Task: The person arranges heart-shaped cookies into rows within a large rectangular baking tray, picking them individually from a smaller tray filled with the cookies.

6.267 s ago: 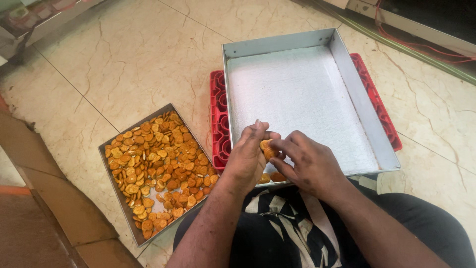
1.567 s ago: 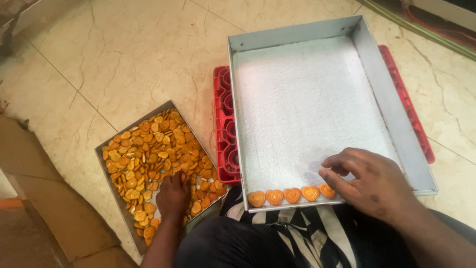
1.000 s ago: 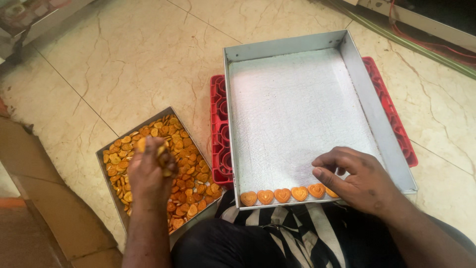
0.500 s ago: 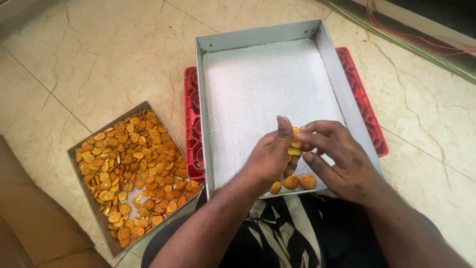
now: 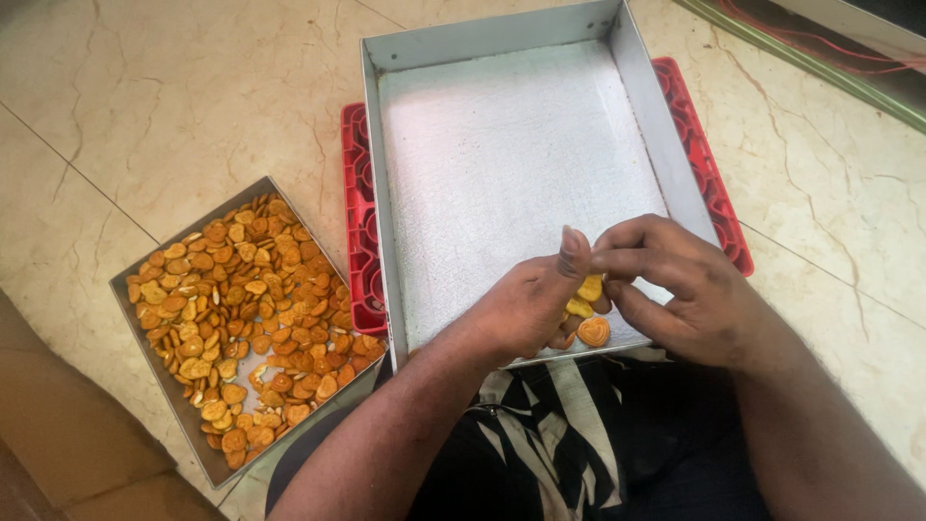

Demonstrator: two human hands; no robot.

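We pinch a small stack of heart-shaped biscuits (image 5: 588, 294) between our left hand (image 5: 526, 314) and right hand (image 5: 690, 294), at the grey tray's (image 5: 502, 164) six-o'clock edge. They look light, dry and brittle, best taken by their edges. One ridged biscuit (image 5: 593, 332) lies flat there. At nine o'clock, a smaller tray (image 5: 125, 289) brims with glossy biscuits.
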